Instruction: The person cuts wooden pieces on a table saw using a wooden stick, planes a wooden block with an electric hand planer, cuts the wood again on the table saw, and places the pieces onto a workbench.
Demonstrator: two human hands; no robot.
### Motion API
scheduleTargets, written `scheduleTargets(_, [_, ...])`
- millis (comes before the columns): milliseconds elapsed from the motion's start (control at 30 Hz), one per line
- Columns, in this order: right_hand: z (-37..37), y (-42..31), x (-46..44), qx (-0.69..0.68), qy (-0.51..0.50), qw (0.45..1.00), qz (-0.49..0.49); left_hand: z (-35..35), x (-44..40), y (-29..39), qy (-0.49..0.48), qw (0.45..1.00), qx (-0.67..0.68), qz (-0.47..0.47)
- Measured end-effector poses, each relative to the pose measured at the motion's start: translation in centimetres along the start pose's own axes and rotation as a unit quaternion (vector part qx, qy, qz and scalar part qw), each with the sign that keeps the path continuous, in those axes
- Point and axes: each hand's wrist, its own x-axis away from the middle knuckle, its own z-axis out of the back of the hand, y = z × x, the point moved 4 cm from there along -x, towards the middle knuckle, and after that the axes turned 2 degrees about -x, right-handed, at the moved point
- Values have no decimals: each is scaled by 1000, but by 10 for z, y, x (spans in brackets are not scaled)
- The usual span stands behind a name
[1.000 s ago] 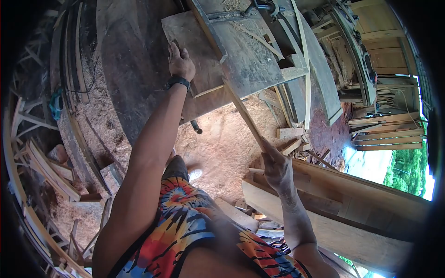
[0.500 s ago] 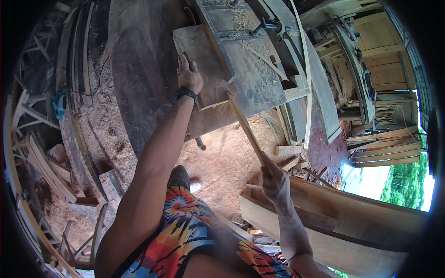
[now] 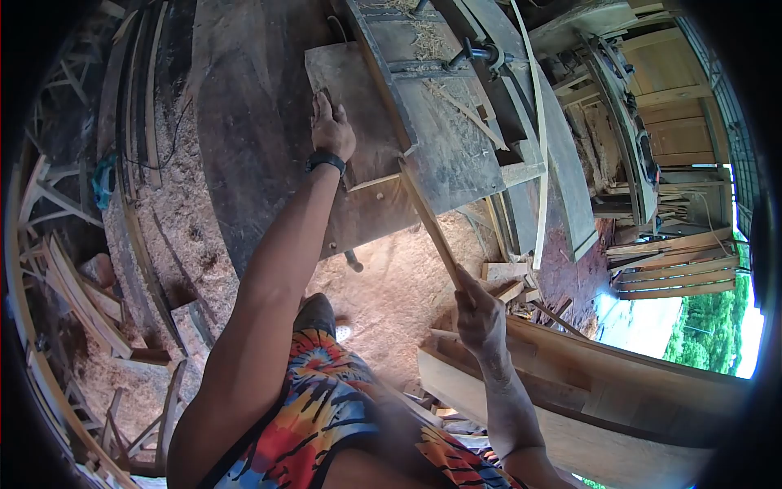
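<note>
My left hand [image 3: 330, 130], with a dark band on its wrist, lies on a flat wooden board [image 3: 366, 122] on the dark worktable [image 3: 244, 106]. Its fingers are stretched out over the board. The board rests beside a long straight fence [image 3: 379, 77]. My right hand [image 3: 479, 314] is wrapped round the near end of a thin wooden strip [image 3: 429, 218]. The strip's far end reaches the table at the near end of the fence.
A black clamp [image 3: 481, 55] sits on the table beyond the fence, near shavings and offcuts. A long wooden trough [image 3: 570, 399] stands at the lower right. Sawdust [image 3: 379, 293] covers the floor; planks [image 3: 142, 106] lie at the left.
Over the last second the view has shifted, so table and hands appear moved. In the last half second the strip and my right hand have barely moved; my left hand stays on the board.
</note>
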Motion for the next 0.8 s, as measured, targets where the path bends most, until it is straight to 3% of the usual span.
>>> scheduleTargets(467, [-10,-12,-33,-11,-4,1000,-2,-7,-41,-9,4,1000,-9,-1])
scheduleTargets(800, [-17,-14,-56,12,15,998,58,-7,-69,-10,22,1000,9,7])
